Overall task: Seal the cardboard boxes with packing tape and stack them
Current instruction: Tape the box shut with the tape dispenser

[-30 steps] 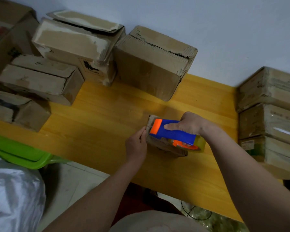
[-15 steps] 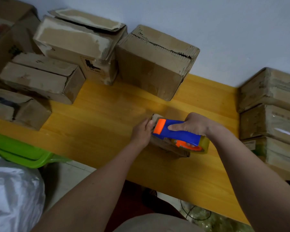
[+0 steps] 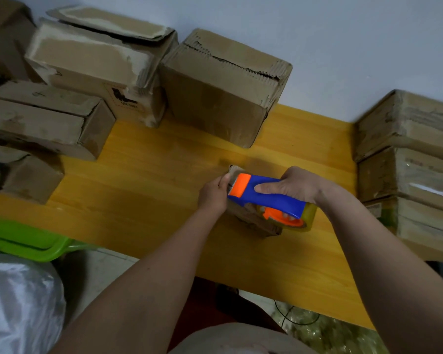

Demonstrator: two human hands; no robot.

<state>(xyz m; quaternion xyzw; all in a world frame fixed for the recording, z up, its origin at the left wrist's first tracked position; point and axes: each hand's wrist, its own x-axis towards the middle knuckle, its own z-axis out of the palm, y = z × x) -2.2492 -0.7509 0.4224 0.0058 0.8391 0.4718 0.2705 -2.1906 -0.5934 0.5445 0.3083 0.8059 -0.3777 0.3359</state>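
Change since a second back: left hand [image 3: 213, 192] shifted from just short of the small box [image 3: 251, 218] to flat against its left end; tape dispenser [image 3: 266, 198] kept over the box top, barely moved.
Table [image 3: 164, 175]: yellow wood, carrying everything; small box sat near its front edge, well apart from the other boxes.
Unsealed boxes [image 3: 223, 83]: grouped along the back and left, flaps loose or torn; to be left alone until this one was closed.
Sealed stack [image 3: 407, 159]: three taped boxes piled at the right edge, judged the destination for the finished box.
Small box: mostly hidden under dispenser and hands; seam not visible.
Tape dispenser: blue body, orange blade end pointing left, roll at the right.
Right hand [image 3: 292, 186]: wrapped round the dispenser handle, pressing down.
Left hand: fingers curled on the box's left end, bracing it; whether pinching the tape tail, could not be told.
Advice: best pulled steadily along the seam, pressure kept down, box pinned firmly, tape cut cleanly past the edge.
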